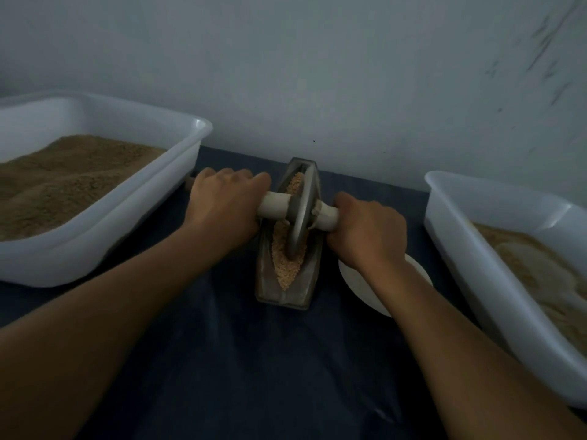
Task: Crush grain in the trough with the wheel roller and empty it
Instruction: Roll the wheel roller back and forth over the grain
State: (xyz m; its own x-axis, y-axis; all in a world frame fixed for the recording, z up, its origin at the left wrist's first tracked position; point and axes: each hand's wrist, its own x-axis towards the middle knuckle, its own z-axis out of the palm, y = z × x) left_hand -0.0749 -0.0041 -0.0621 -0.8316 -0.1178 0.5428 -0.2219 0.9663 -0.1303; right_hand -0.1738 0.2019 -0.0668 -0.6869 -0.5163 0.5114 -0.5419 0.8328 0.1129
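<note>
While both hands [222, 201] grip roller handle [274, 204], wheel [300, 214] in grain [286, 265]

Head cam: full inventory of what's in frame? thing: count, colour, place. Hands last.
trough: 1, dark grey metal, centre of table, lengthwise toward wall
grain: 1 load, pale tan, inside trough
wheel roller: 1, grey disc on pale axle handle, standing in trough
left tub: 1, white, left of trough, holds brown ground material
right tub: 1, white, right edge, holds pale tan material
plate: 1, white, right of trough, partly under right forearm
table: 1, dark blue surface
wall: 1, grey-white, behind
left hand: 1, grips left axle end
right hand: 1, grips right axle end
</note>
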